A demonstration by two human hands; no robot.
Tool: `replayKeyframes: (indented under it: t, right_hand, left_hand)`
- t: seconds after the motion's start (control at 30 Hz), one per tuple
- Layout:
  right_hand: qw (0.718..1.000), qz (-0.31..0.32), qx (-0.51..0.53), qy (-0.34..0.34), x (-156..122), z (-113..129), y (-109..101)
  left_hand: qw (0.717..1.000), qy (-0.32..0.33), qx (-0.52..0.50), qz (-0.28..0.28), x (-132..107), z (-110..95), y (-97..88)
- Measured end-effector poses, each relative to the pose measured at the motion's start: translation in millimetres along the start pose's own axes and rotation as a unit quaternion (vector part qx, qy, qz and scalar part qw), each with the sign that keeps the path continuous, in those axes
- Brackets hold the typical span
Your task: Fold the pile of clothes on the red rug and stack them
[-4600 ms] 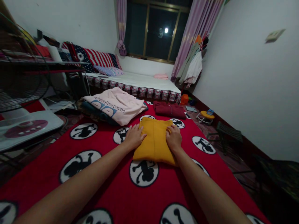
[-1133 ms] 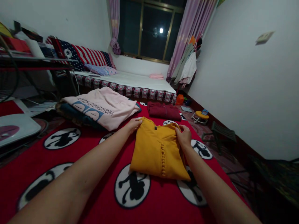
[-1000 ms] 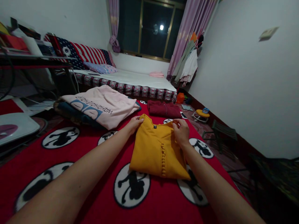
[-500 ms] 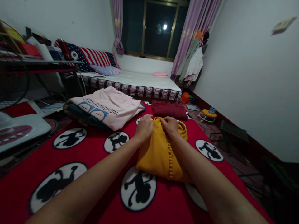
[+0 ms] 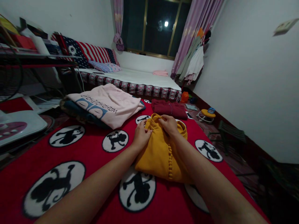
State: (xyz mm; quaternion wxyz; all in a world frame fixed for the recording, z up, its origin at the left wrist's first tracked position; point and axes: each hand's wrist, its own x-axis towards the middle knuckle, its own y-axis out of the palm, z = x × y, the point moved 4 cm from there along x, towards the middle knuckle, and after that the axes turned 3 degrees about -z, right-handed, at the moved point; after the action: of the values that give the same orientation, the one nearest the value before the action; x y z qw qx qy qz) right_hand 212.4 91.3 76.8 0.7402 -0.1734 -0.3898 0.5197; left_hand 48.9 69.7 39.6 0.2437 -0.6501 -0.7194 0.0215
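A mustard-yellow garment point(image 5: 156, 155), probably a knitted top, lies folded on a red blanket point(image 5: 102, 174) printed with monkey figures in white circles. A seam of open loops runs down its front. My left hand point(image 5: 142, 135) grips its left upper edge, thumb and fingers closed on the cloth. At the upper edge by the neckline, my right hand point(image 5: 169, 125) pinches the fabric, its fingertips partly hidden. Just beyond lies a folded maroon garment point(image 5: 169, 108). To the left, a pale pink printed garment point(image 5: 109, 104) rests over dark green cloth point(image 5: 81, 115).
A low bed point(image 5: 140, 77) with a white top stands under the window. Left is a cluttered desk point(image 5: 39, 60) and a white-and-pink appliance point(image 5: 18, 127). On the right floor are a yellow stool point(image 5: 206, 114) and a dark folding stool point(image 5: 231, 132). Clothes point(image 5: 195, 63) hang by the curtain.
My left hand has slid down and toward me along the garment's left edge. My right hand stays at the neckline, slightly shifted. The view has moved a little.
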Motion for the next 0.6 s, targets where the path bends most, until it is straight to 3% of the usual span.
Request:
replayKeyframes:
  t: [0.07,0.13,0.27,0.37,0.43,0.5,0.6]
  right_hand:
    - [0.99,0.007,0.14,-0.011,1.4,-4.0,5.7]
    - [0.985,0.009,0.17,-0.004,1.3,-9.9,9.7]
    - [0.993,-0.113,-0.023,0.003,-5.4,-7.0,-1.5]
    - [0.979,-0.15,-0.096,-0.103,-15.1,21.6,-7.6]
    - [0.969,-0.096,-0.118,-0.193,-20.8,40.1,-1.6]
    - [0.961,-0.02,-0.147,-0.232,-23.6,45.5,9.8]
    - [0.963,0.092,-0.19,-0.164,-19.3,24.3,29.4]
  left_hand:
    - [0.999,-0.03,-0.003,0.022,-1.3,1.8,-3.5]
    - [0.998,-0.055,-0.01,0.036,-2.4,5.1,-6.9]
    - [0.998,-0.037,0.054,-0.007,-4.7,8.3,-18.1]
    - [0.984,0.075,0.159,-0.034,-9.9,-3.2,-22.1]
    - [0.964,0.159,0.213,-0.013,-13.6,-13.4,-17.3]
    - [0.945,0.215,0.243,0.049,-15.0,-19.1,-6.2]
    - [0.916,0.217,0.302,0.153,-11.1,-12.5,14.2]
